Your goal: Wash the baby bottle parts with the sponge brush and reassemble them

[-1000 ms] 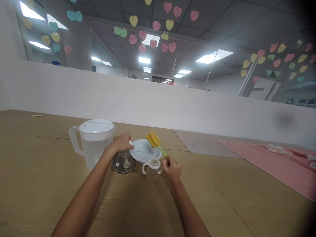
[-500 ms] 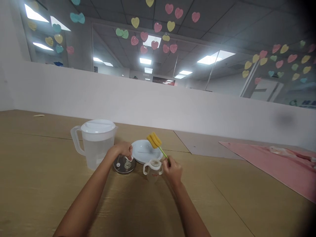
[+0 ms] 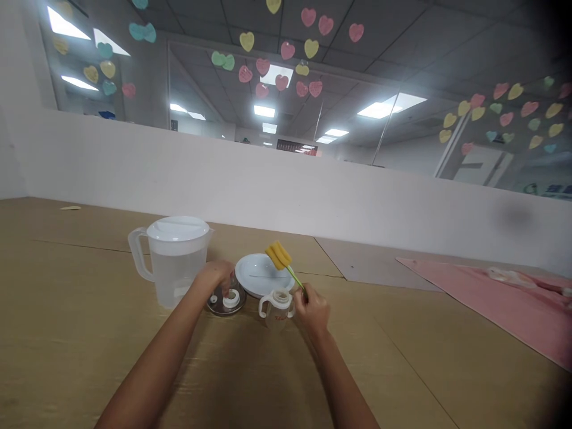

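My left hand (image 3: 220, 279) reaches down over a round metal tray (image 3: 217, 309), its fingers closed at a white bottle collar ring (image 3: 231, 300) that sits flat on the tray. A small white piece (image 3: 213, 299) lies beside it. My right hand (image 3: 314, 310) is wrapped round the green handle of a bottle brush (image 3: 279, 255), whose yellow sponge head points up and left. Just left of that hand stands a clear baby bottle (image 3: 277, 310) with two white handles and an uncovered mouth. Behind the bottle is a white bowl (image 3: 259, 274), partly covered by the brush.
A lidded translucent pitcher (image 3: 179, 268) with liquid stands left of the tray. A pink cloth (image 3: 482, 298) and a grey sheet (image 3: 370, 264) lie to the right on the brown table (image 3: 250, 381). A white wall (image 3: 223, 173) rises behind.
My left hand has moved slightly left and lowered the white collar ring from a tilted hold onto the tray. The right hand and brush stay nearly still.
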Demonstrator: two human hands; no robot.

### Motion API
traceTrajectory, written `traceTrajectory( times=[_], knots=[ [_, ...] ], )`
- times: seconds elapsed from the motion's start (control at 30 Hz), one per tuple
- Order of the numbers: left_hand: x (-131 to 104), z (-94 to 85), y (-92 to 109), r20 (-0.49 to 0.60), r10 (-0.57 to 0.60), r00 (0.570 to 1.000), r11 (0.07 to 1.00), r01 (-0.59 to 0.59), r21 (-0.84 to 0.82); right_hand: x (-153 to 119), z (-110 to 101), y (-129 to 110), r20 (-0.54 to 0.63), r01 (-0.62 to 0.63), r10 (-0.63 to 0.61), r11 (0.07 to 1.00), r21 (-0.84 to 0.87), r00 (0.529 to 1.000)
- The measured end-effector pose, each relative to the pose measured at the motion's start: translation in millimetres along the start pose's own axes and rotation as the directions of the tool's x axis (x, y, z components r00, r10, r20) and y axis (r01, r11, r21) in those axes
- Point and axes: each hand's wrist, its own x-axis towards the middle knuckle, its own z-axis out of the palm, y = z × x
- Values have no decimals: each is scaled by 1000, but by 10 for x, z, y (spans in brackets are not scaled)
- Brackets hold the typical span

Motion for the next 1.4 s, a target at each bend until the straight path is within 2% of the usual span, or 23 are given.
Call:
traceTrajectory(
  times=[0.03,0.07,0.13,0.2,0.27,0.3,0.37,0.43,0.53,0.63,0.73,0.83,0.93,1.0,1.1,1.17,1.27,1.4],
  knots=[
    [-84,-60,59,-34,10,999,1000,-9,6,0,-2,-2,-1,-7,7,1000,-1,1000],
    [-170,-109,133,-119,62,991,998,-64,-13,-1,-4,-5,-1,-12,12,1000,-2,1000],
    [-317,-145,317,-167,209,964,973,-221,-61,-6,-10,-11,4,-22,22,1000,1,1000],
    [-391,-82,529,-186,397,899,906,-416,-78,-13,-16,-13,13,-28,28,1000,8,1000],
    [-379,54,725,-174,517,838,842,-534,-70,-17,-19,-4,19,-43,43,999,4,999],
    [-348,131,805,-162,535,830,834,-549,-59,-17,-20,4,18,-52,52,999,-5,998],
    [-268,260,911,-162,519,839,846,-531,-40,-15,-17,24,5,-69,69,997,-22,998],
    [-205,318,943,-175,495,851,859,-510,-52,-9,-15,38,-14,-80,80,996,-26,997],
    [-193,255,888,-205,549,810,800,-581,-150,-4,-22,38,-36,-84,84,996,6,996],
    [-243,93,768,-313,571,759,709,-648,-279,-9,-48,26,-72,-88,94,993,80,993],
    [-267,-51,611,-447,488,750,687,-646,-333,-17,-76,22,-124,-67,87,986,153,989],
    [-211,-109,447,-567,390,726,749,-608,-264,-19,-87,16,-150,39,-14,986,162,989],
    [-102,-93,321,-645,292,706,828,-525,-199,-11,-76,-6,-105,149,-136,981,124,985],
    [-37,-67,274,-691,235,684,876,-457,-155,-4,-57,-26,-52,172,-168,980,96,984],
    [26,-22,266,-747,196,635,943,-332,-35,-1,-17,-49,8,170,-171,983,65,985],
    [51,15,302,-742,219,633,962,-269,53,-6,7,-52,30,179,-181,983,48,983],
    [78,80,397,-716,258,649,962,-240,129,-16,22,-38,51,193,-195,980,37,979],
    [78,138,504,-720,289,631,956,-226,187,-21,18,-11,79,156,-160,986,49,984]
  ],
)
